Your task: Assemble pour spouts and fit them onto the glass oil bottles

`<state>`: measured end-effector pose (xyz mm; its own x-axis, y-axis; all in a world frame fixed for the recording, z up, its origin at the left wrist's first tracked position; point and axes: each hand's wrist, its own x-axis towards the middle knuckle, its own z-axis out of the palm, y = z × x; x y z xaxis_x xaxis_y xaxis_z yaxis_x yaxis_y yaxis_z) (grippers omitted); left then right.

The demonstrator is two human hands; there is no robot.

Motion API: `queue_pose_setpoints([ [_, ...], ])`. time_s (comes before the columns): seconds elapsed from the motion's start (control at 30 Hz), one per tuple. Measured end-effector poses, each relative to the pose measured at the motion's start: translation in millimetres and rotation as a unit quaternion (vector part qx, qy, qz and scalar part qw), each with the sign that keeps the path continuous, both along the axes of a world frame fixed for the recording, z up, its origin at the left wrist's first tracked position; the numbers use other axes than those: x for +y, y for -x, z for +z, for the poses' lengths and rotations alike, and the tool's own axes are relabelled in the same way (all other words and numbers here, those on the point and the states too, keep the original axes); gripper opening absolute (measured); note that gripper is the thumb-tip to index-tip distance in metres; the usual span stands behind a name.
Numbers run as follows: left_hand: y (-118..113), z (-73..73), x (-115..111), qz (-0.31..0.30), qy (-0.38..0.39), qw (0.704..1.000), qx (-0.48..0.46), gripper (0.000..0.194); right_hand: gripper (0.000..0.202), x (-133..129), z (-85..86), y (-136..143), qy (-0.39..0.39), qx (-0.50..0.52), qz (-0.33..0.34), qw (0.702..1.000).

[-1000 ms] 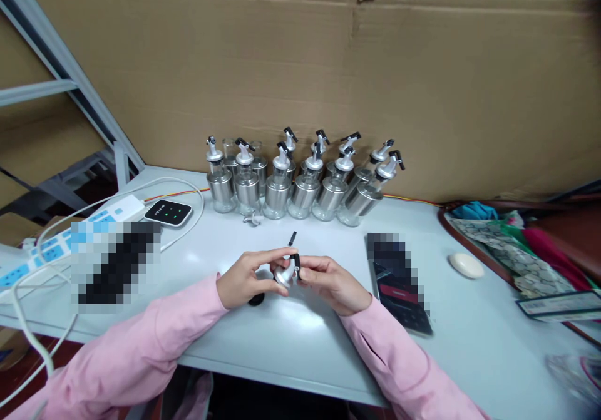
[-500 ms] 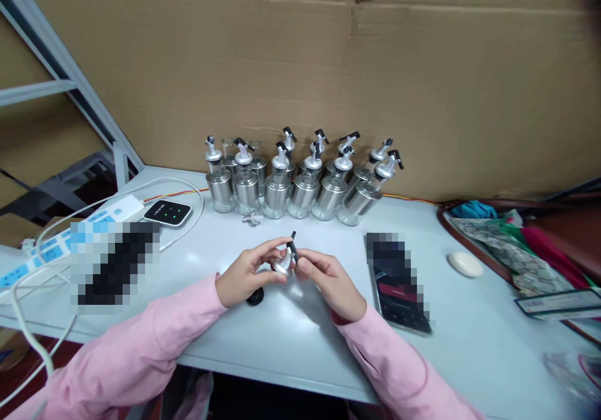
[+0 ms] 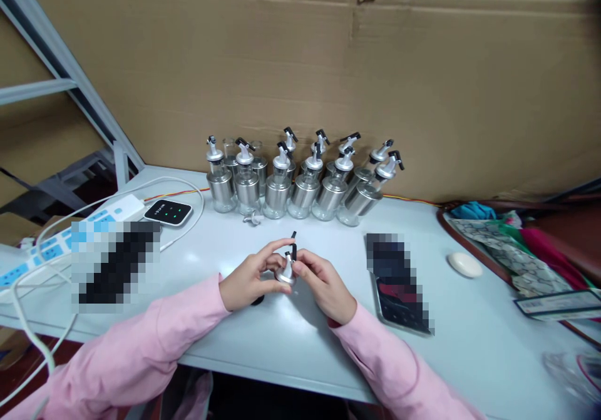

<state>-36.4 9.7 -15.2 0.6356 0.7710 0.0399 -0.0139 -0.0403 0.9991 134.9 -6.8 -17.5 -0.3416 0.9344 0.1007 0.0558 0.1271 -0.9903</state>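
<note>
A silver pour spout (image 3: pixel 285 273) is held over the middle of the table between both hands. My left hand (image 3: pixel 253 277) grips its round base with thumb and fingers. My right hand (image 3: pixel 326 284) pinches the black lever (image 3: pixel 294 252) at the spout's right side. Under my left hand, a small black round part (image 3: pixel 257 300) lies mostly hidden. Behind the hands stand several glass bottles with steel sleeves (image 3: pixel 277 193), most topped with similar spouts. A loose silver spout piece (image 3: pixel 252 218) lies in front of them.
To the right are a phone (image 3: pixel 401 301), a white oval object (image 3: pixel 464 264) and colourful cloths (image 3: pixel 539 251). On the left are a power strip (image 3: pixel 51 251), cables, a small white device (image 3: pixel 168 213) and a blurred dark object (image 3: pixel 119 263). Cardboard (image 3: pixel 300 63) rises behind.
The spout has turned more upright and sits slightly lower, with its black lever now pointing up. My right hand has shifted a little left, and the black round part is more covered.
</note>
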Motion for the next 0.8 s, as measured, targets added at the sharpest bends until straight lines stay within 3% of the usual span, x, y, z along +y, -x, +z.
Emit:
queue_pose_setpoints([
  [0.4, 0.7, -4.2, 1.6, 0.03, -0.009, 1.0, -0.002, 0.065, 0.026, 0.3, 1.2, -1.9, -0.05, -0.04, 0.022, 0.998],
  [0.6, 1.6, -3.6, 5.8, 0.017, 0.032, 0.999, -0.001, 0.07, 0.023, -3.1, 4.9, -0.4, -0.146, -0.158, -0.046, 0.975],
  [0.8, 2.6, 0.9, 5.6, -0.021, 0.118, 0.991, -0.055, 0.083, 0.023, -0.2, 4.5, -4.6, -0.145, -0.149, -0.08, 0.975],
])
